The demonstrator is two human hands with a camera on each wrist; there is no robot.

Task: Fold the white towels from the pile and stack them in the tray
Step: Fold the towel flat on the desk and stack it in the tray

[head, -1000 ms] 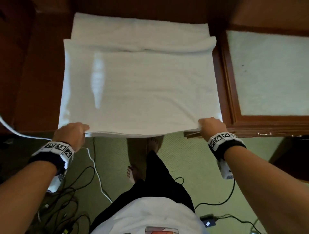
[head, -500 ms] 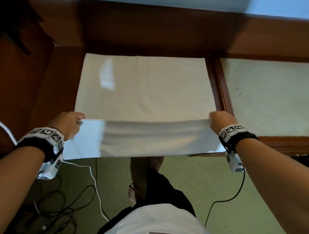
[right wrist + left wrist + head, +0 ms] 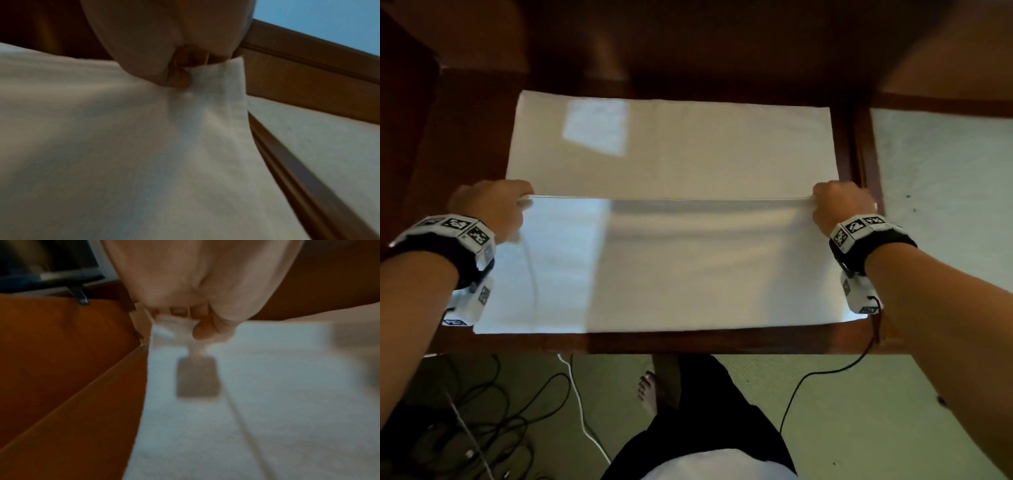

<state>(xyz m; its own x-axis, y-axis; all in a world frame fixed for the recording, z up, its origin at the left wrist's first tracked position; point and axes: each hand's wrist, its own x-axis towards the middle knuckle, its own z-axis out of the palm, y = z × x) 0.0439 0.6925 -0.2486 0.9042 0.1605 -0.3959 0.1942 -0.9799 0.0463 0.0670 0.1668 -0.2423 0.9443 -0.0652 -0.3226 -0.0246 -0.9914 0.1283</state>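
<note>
The left hand [image 3: 489, 209] pinched the left end of the white towel's [image 3: 671, 150] raised edge above the wooden worktop [image 3: 688, 342]. The right hand [image 3: 839, 205] pinched the right end, just beside the tray [image 3: 859, 150], and the near half sloped down to the worktop's front edge.

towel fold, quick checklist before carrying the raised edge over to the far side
1. Left hand grip on the towel corner: ok, thumb pinches it in the left wrist view.
2. Right hand grip on the other corner: ok.
3. Raised edge taut and level between the hands: ok.
4. Far half flat on the wooden table: ok.
5. Near fold inside the table's front edge: ok.
6. Layers aligned at the far edge: cannot tell.
</note>
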